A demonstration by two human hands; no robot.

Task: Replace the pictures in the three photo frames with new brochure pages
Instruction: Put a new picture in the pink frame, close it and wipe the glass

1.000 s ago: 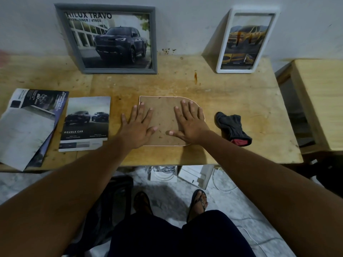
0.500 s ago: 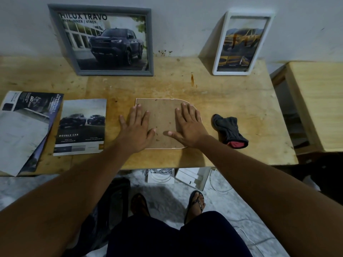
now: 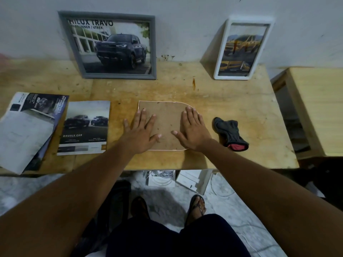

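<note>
While flat left hand (image 3: 139,135) and right hand (image 3: 193,131) press it, the frame (image 3: 167,117) lies left-right, arch rightward.

Pretty sure this is just a room in somebody's home: scuffed, stained wooden table (image 3: 232,101) shoved against a marked white wall (image 3: 185,25), grey photo frame (image 3: 153,47) leaning there, boxes (image 3: 161,179) and cables (image 3: 222,191) on the marble-look floor (image 3: 22,191), flip-flop (image 3: 197,206) on.

Three frames (image 3: 118,76) (image 3: 232,77) (image 3: 167,123), two brochures (image 3: 84,127) (image 3: 27,130), one cloth (image 3: 230,134), two hands (image 3: 139,135) (image 3: 193,131).
</note>
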